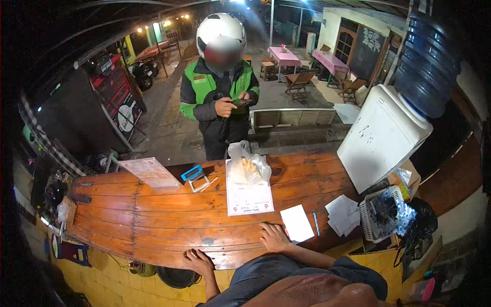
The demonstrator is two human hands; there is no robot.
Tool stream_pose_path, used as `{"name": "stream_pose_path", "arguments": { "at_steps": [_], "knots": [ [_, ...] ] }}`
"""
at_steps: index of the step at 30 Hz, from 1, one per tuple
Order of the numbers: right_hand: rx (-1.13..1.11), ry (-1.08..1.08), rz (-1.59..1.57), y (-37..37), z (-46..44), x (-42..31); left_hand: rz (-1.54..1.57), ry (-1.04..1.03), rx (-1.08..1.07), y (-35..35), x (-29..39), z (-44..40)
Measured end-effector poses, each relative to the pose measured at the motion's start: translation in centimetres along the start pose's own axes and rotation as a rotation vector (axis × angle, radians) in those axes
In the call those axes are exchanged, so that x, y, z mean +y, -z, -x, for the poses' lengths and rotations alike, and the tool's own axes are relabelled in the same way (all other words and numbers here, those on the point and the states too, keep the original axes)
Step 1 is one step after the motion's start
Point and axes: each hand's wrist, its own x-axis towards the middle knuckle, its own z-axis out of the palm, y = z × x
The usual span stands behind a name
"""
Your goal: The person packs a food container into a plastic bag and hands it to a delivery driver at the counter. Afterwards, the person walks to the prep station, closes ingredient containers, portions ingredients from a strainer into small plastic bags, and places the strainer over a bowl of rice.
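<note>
My left hand [198, 262] rests on the near edge of the wooden counter [169, 220], fingers apart and holding nothing. Flat on the counter, my right hand [274, 237] lies with its fingers spread, beside a white paper pad [297, 223]. A blue-and-white pen [316, 223] is to the right of the pad. Ahead of my right hand lies a printed sheet [249, 198] with writing on it. On its far part sits a translucent plastic bag [250, 168] with something pale inside.
Across the counter stands a person in a white helmet [219, 30] and green-black jacket, holding a phone [246, 103]. A menu board [151, 172] and blue stand [192, 173] are left. At right are loose papers [342, 215], a white basket [366, 220] and a water dispenser [376, 138].
</note>
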Motion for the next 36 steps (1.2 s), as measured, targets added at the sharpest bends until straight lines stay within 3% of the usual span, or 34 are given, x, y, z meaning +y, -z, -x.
{"name": "stream_pose_path", "arguments": {
  "at_steps": [6,8,14,18,21,36],
  "knots": [
    [-0.032,0.051,-0.050,1.2,-0.9,-0.3,0.010,0.035,-0.015,-0.7,-0.7,0.0],
    [0.052,0.087,-0.025,0.9,-0.7,0.2,0.027,0.068,-0.020,-0.3,0.0,-0.2],
    [0.009,0.050,-0.017,-0.2,-0.5,0.4,0.003,0.018,0.046,0.1,0.2,-0.3],
    [0.024,0.015,-0.007,-0.5,-0.4,0.4,0.076,0.009,-0.067,-0.2,-0.6,-0.1],
    [-0.034,-0.043,-0.083,-0.4,-0.8,0.3,0.109,0.041,-0.019,-0.2,-0.2,-0.4],
    [0.052,0.126,0.008,0.4,0.2,-0.4,0.076,0.048,0.019,0.1,-0.1,-0.5]
  ]
}}
